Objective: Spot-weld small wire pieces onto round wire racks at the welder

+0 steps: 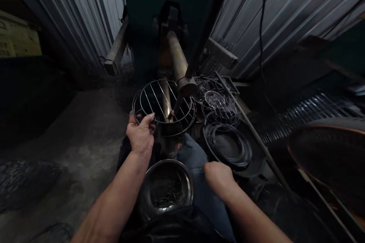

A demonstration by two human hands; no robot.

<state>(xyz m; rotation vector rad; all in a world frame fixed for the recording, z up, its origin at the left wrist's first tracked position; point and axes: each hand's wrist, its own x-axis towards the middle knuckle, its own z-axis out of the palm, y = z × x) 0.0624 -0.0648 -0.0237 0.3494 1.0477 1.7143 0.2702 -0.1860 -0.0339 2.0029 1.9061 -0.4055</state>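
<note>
My left hand (140,133) is closed on the near left rim of a round wire rack (154,112), which has thin parallel bars across a ring. The rack sits around the welding machine's lower metal electrode arm (166,100), beneath the thick upper cylinder (180,62). My right hand (218,176) rests in a fist over my right knee; whatever may be inside it is hidden. A shiny metal bowl (188,182) sits in my lap, with several small dark metal pieces (170,196) in it.
To the right lie wire rings (242,148) in a dark round pan, with finished-looking wire racks (218,102) behind them. A dark bar (199,34) slants down beside the machine. A large round basin (327,133) stands far right, a yellow crate (18,36) far left.
</note>
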